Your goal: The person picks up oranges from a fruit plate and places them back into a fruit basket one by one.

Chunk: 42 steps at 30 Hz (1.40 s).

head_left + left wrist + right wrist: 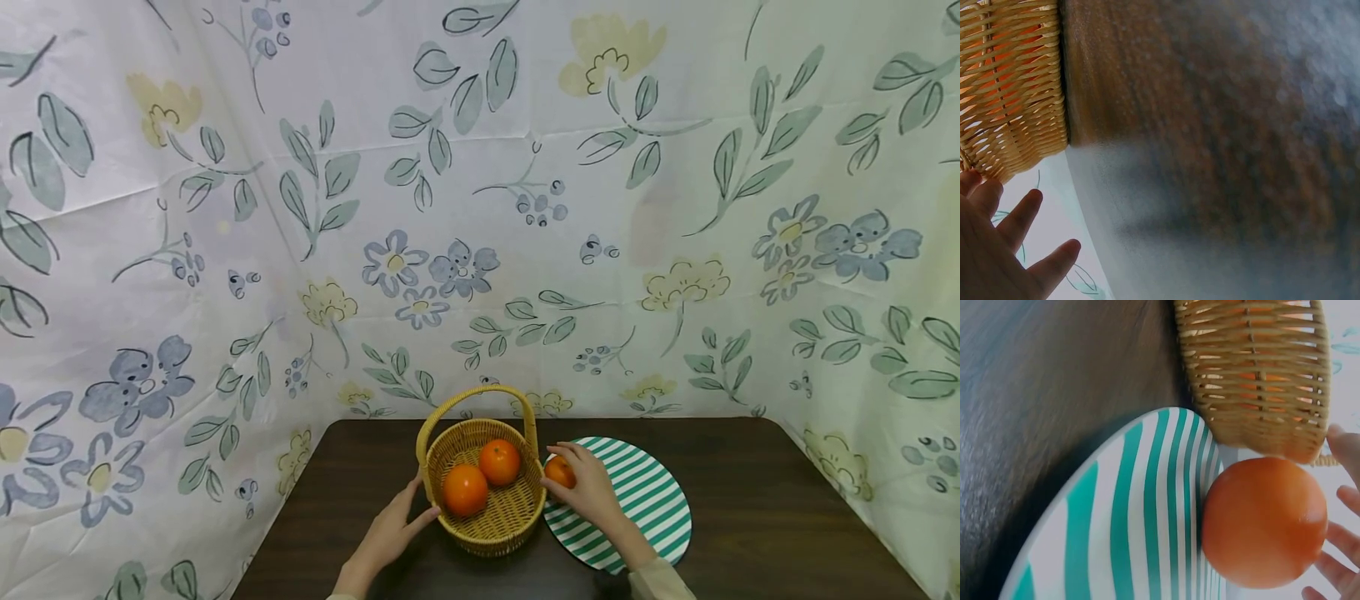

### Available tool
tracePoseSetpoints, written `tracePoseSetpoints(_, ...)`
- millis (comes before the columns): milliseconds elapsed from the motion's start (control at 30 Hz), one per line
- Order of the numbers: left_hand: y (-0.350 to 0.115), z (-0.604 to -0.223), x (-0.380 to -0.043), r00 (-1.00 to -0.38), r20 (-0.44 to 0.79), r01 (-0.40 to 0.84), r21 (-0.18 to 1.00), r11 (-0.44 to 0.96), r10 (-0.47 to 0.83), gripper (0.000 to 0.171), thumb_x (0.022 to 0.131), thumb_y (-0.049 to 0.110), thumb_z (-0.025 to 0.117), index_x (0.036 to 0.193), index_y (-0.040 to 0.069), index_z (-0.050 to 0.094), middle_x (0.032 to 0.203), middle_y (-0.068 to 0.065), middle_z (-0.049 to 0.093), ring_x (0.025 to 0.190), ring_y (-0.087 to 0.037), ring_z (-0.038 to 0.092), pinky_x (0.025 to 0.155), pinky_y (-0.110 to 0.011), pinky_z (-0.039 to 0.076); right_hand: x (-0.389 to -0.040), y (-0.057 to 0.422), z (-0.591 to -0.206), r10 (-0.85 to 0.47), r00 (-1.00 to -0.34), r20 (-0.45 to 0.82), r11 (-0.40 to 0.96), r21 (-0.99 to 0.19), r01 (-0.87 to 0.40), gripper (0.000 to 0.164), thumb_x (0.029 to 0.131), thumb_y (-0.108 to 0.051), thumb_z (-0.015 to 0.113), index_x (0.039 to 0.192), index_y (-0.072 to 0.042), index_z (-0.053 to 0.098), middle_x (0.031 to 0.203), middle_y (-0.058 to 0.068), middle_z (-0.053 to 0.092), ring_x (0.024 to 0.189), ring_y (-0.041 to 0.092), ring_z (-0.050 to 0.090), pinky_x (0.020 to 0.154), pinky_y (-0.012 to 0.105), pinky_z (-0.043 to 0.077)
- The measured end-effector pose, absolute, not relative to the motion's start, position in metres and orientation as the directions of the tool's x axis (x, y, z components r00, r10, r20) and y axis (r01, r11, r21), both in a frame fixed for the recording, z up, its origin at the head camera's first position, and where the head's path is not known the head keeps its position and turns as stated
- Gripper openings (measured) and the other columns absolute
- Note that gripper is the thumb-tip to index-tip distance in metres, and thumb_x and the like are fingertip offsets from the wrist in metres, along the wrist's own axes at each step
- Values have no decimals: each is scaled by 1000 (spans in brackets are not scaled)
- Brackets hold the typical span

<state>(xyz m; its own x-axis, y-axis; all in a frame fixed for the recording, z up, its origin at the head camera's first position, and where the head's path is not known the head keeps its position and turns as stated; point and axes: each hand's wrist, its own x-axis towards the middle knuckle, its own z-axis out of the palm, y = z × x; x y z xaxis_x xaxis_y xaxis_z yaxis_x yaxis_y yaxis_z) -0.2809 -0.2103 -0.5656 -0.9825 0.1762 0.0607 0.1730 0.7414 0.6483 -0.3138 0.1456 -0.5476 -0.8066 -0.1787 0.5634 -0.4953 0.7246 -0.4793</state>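
A wicker basket with an arched handle stands on the table, holding two oranges. My left hand is at its left side; in the left wrist view the spread fingers reach the woven wall, some of them touching it. On the right, a third orange sits at the left part of a green-and-white striped round mat. Over that orange, my right hand has its fingers and thumb apart around it. The right wrist view shows the thumb off the orange, near the basket's rim.
A dark wooden table lies under everything. Behind and at both sides hangs a white cloth printed with flowers and leaves. The basket's handle rises above the rim, and the mat lies close to the basket's right side.
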Motion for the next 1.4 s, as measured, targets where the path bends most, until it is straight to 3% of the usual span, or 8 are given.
tracePoseSetpoints(267,-210,-565,-280,-983,64,173,646,743,174,77,88,61,45,148,17,25,147,-15,33,131,-39,35,98,-63,32,-312,152,-549,-151,-836,527,737,-503,-451,53,74,-46,75,119,-20,63,124,9,57,109,31,55,86,50,46)
tracePoseSetpoints(867,-209,-563,-278,-984,64,170,642,748,169,77,89,60,46,148,16,26,147,-15,34,131,-39,35,99,-62,31,-310,163,-560,-132,-900,414,747,-556,-365,69,72,-57,71,126,-18,57,122,4,54,104,23,56,74,39,50)
tracePoseSetpoints(1400,-209,-563,-278,-983,63,171,637,752,170,76,89,59,46,148,16,25,148,-14,32,132,-38,35,99,-62,31,-309,163,-563,-124,-916,382,697,-623,-354,72,71,-49,76,131,-16,53,118,6,53,99,23,57,74,39,50)
